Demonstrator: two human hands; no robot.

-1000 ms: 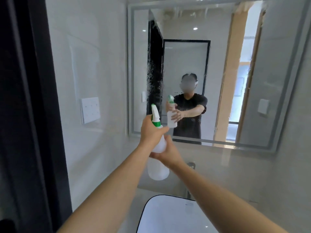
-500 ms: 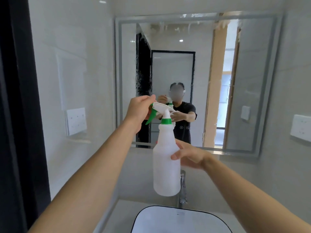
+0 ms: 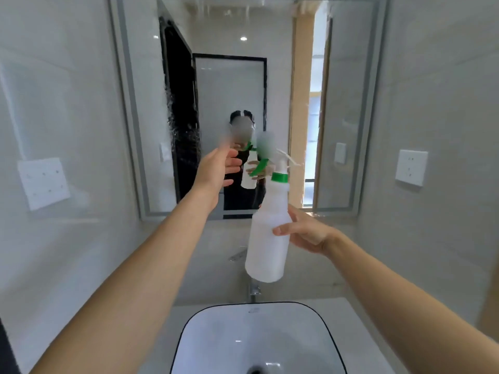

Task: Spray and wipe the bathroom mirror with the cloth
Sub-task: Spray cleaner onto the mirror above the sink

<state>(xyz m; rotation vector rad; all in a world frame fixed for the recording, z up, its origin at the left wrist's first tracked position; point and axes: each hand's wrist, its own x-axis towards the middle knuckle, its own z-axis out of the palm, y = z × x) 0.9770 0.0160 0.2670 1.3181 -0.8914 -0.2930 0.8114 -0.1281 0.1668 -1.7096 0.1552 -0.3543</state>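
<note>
A white spray bottle with a green collar and green trigger hangs tilted in front of the mirror. My right hand grips its body from the right. My left hand is to the left of the spray head, off the bottle, fingers apart and empty. Spray droplets speckle the mirror's left part over the dark door reflection. The mirror reflects a person holding the bottle. No cloth is in view.
A white basin with a dark rim sits below, a chrome tap behind it. White socket plates hang on the left wall and the right wall. Grey tiled walls flank the mirror.
My left hand has come off the trigger and opened. The bottle now sits only in my right hand and has shifted right and tilted. The view has swung toward the mirror's centre.
</note>
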